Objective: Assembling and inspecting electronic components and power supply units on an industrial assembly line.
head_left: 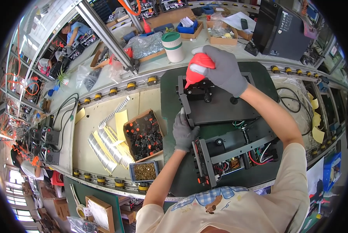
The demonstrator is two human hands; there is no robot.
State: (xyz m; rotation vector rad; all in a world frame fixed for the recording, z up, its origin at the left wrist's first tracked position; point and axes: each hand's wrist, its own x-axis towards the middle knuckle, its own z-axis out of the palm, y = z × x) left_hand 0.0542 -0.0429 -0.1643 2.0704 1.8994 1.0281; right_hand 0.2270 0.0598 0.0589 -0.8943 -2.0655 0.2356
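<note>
My right hand [225, 70], in a grey glove, is closed around a red squeeze bottle [197, 70]. The bottle tilts nozzle-down, its tip close to the far left end of a black metal housing [220, 106]. My gloved left hand [184, 131] grips that housing's near left corner, fingers along the end plate and thumb by the lower edge. Small black fittings sit inside the housing near the nozzle. Closer to me lies a second black chassis [240, 149] with coloured wires and a coil showing. Both units rest on a dark green mat [170, 93].
Left of the mat stand a carton [124, 136] of black and orange switch-like parts and a blue tray [132, 173] of small brass-coloured screws. Roller rails [131, 85] edge the bench. Beyond are a white jar [174, 54] and a black machine [281, 33]. People work at far left.
</note>
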